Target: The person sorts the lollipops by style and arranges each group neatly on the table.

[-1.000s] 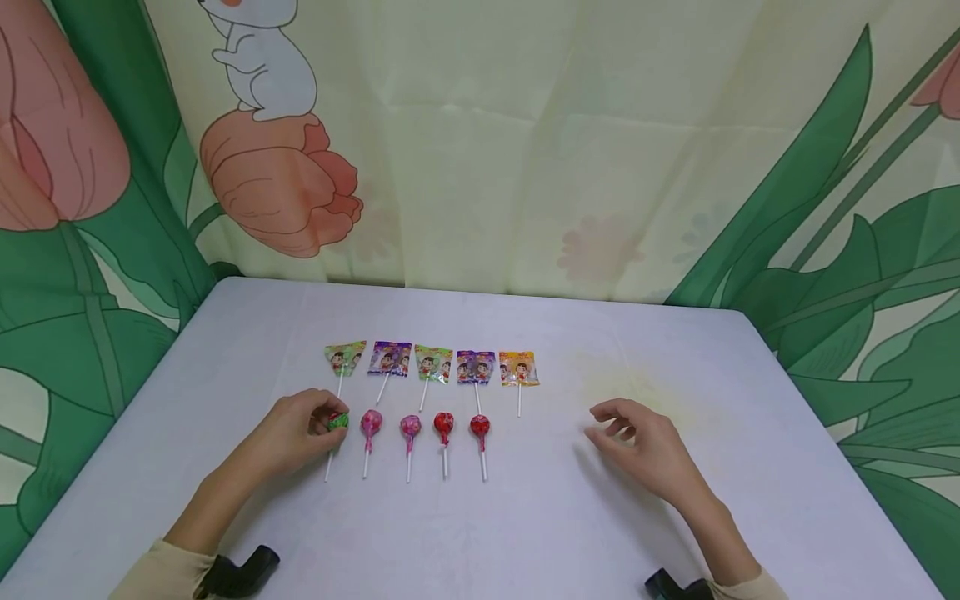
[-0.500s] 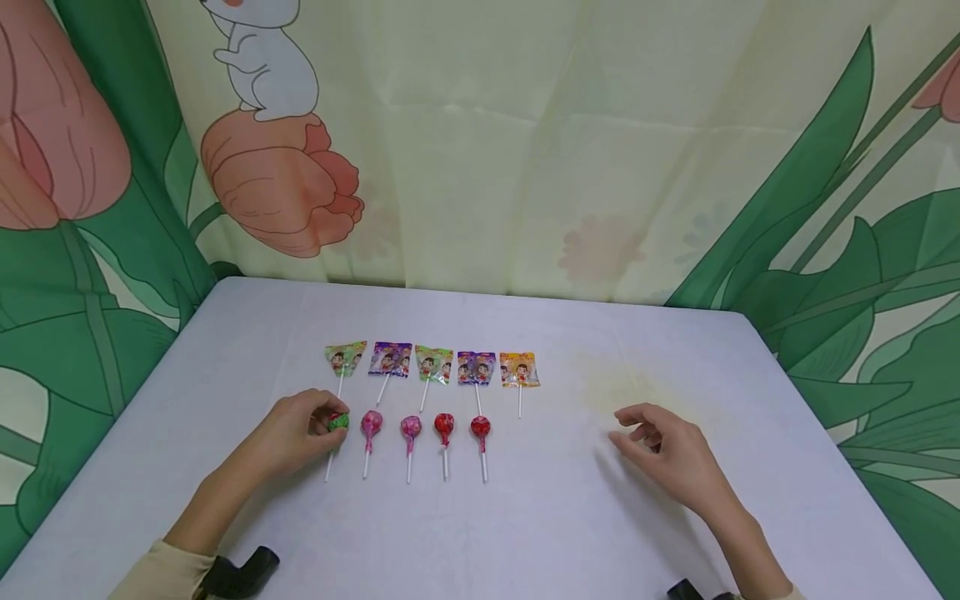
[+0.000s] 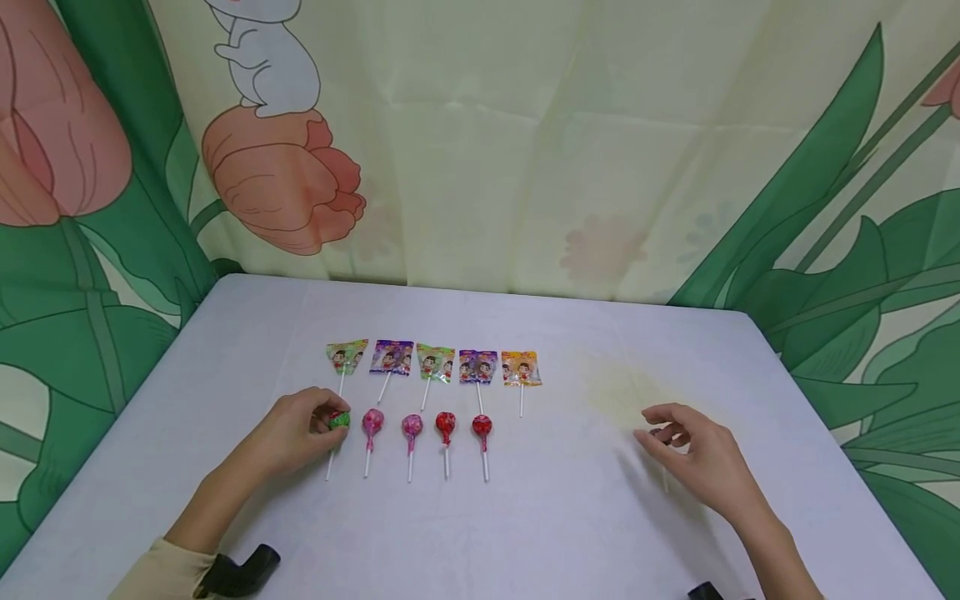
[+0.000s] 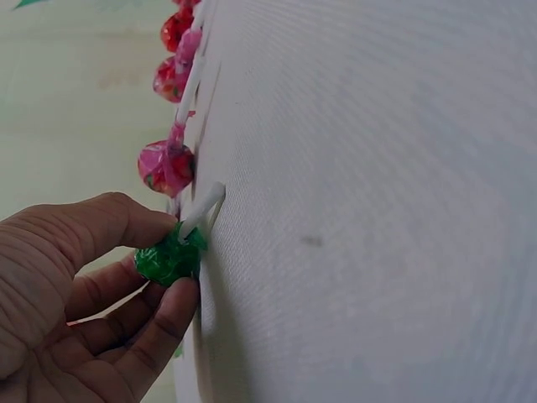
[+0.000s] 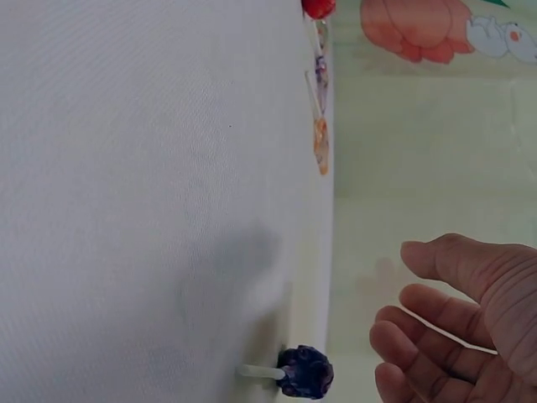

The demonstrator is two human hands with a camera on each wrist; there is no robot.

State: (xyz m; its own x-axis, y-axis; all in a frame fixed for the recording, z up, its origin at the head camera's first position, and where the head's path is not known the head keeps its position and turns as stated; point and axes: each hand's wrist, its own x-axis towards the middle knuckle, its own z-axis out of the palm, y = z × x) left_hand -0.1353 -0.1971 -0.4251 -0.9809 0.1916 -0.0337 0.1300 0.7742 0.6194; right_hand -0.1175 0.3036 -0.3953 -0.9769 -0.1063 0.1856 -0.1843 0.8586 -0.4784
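My left hand (image 3: 300,429) pinches the green-wrapped head of a lollipop (image 4: 168,259) between thumb and fingers; its white stick lies toward me on the table. Beside it, in the same row, are two pink lollipops (image 3: 372,423) and two red ones (image 3: 446,425), standing apart from each other. At the right, my right hand (image 3: 697,454) hovers over the table with loosely bent fingers and holds nothing. Below it lies a dark purple-blue lollipop (image 5: 305,372), mostly hidden by the hand in the head view, where its stick shows. The right wrist view shows a gap between fingers and lollipop.
Behind the lollipops, a row of flat-bagged lollipops in green, purple and orange (image 3: 521,367) wrappers lies across the white-clothed table (image 3: 555,525). A printed curtain (image 3: 480,167) hangs along the far edge.
My right hand has moved to the right, and the dark lollipop's stick now shows beneath it. The left hand stays in place on the green lollipop.
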